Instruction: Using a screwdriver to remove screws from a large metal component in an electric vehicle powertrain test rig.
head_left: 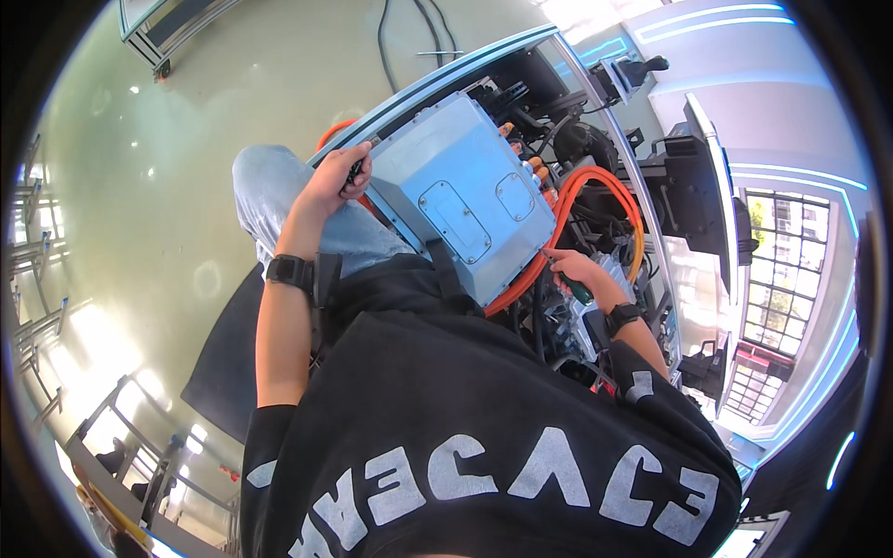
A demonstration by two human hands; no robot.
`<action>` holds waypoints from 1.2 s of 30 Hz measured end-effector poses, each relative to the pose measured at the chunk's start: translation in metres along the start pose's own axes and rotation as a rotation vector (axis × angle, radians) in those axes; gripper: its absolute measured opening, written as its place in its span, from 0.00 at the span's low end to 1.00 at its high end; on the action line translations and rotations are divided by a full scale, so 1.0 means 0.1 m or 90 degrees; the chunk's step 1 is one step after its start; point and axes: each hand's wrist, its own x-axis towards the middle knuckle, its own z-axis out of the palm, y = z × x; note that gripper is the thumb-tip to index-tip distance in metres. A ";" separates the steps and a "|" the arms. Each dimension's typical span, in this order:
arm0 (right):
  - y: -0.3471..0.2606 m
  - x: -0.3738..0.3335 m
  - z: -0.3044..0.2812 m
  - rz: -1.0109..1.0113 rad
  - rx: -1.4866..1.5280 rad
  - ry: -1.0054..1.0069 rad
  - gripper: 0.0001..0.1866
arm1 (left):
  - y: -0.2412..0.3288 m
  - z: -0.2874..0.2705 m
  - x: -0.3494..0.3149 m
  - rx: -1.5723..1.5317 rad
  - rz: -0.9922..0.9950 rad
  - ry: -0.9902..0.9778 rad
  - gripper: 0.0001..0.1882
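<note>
A large silver-grey metal box [409,167] with two bolted cover plates lies in front of me inside a metal-framed rig. At its left edge my left hand [342,179] is closed around a dark-handled tool [355,171], whose metal end points at the box's rim; its exact kind is mostly hidden by my fingers. On the near right side, my right hand [575,270] grips a screwdriver [580,292] with a dark green handle. Its tip end lies close to the box's lower right corner, beside thick orange cables [532,277]. Where exactly the tip touches, I cannot tell.
Orange cables loop right of the box, among black hoses and a cast metal unit [569,325]. An aluminium frame rail [625,149] borders the rig, with a monitor [712,186] beyond it. Dark cables [383,46] lie on the floor, and a wheeled frame [160,46] stands far left.
</note>
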 end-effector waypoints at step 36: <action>-0.50 0.25 0.11 0.032 -0.752 -0.026 0.20 | 0.03 0.02 0.02 0.025 -0.008 0.001 0.19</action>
